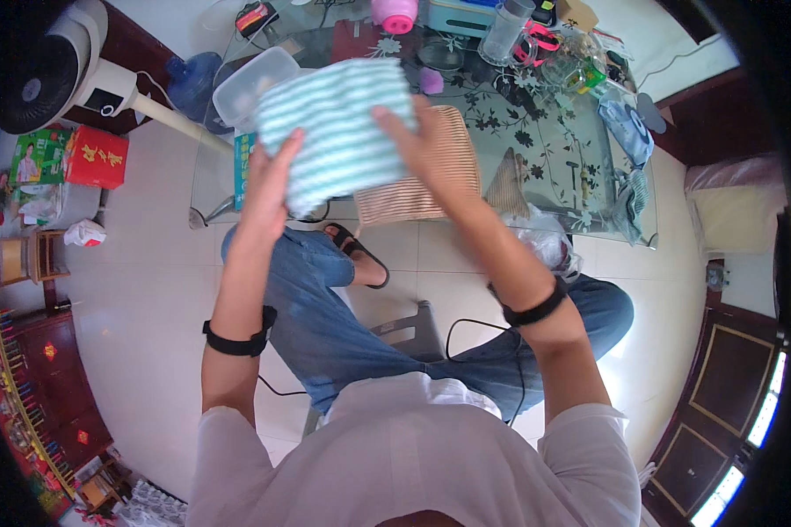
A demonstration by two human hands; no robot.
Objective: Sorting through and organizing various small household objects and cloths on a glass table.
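Observation:
A folded cloth with green and white stripes point(339, 132) is held up over the near left part of the glass table point(547, 178). At the cloth's left edge, my left hand point(270, 181) grips it with the thumb on top. Blurred, my right hand point(415, 141) lies against the right side of the same cloth; whether its fingers pinch it I cannot tell. Beneath the right forearm a brown-striped cloth point(451, 161) lies flat and reaches the table's front edge, partly hidden. A small peaked piece of brown striped cloth point(509, 184) stands just right of it.
Behind the cloth is a translucent plastic box point(250, 82). A clear tumbler point(506, 33), a glass jar point(570, 69) and a purple item point(431, 80) occupy the table's far side. Blue cloths point(626, 132) hang at the right edge. A fan point(59, 72) stands left; a plastic bag point(544, 240) hangs below.

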